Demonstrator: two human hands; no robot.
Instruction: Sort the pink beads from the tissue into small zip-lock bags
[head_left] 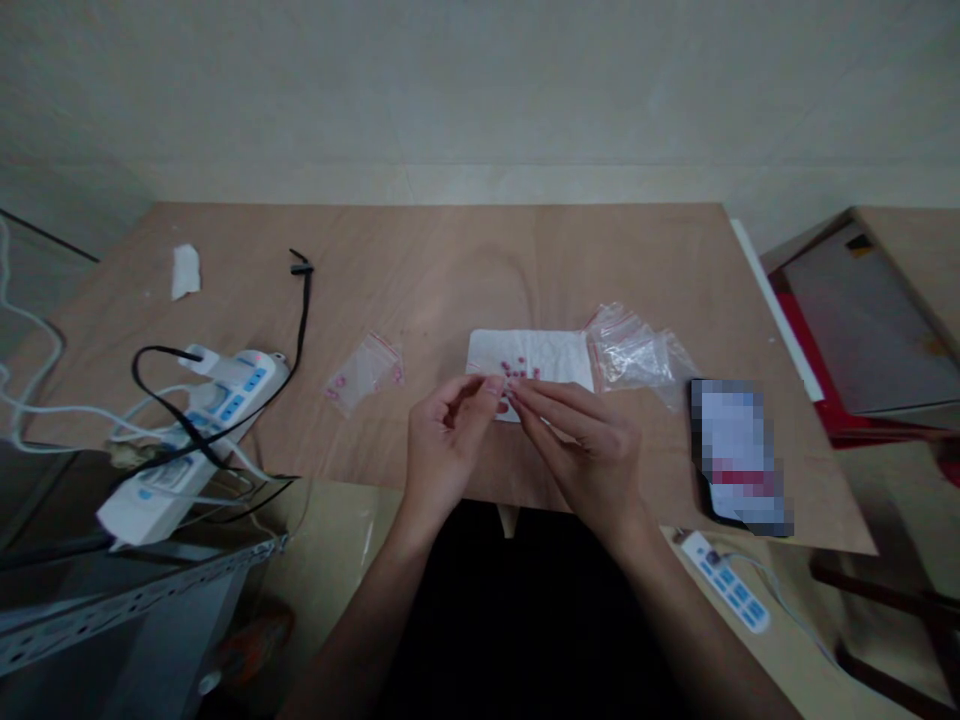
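Currently, in the head view, the left hand and right hand meet at narrowed fingertips; whether they hold anything, I cannot tell. Just beyond the grip, small red pieces lie on a white sheet, clear bags to its right, a filled bag left.

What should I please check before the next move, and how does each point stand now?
1. Left hand and right hand together at the fingertips: ok.
2. What the fingertips hold: cannot tell, too small and partly hidden.
3. Red pieces resting on the white sheet: ok for those visible; the hands may hide others.
4. Seal of the left bag closed: cannot tell.
5. Black cord clear of the sheet: ok, well to its left.
6. Phone well back from the table's front edge: not ok, its near end lies close.
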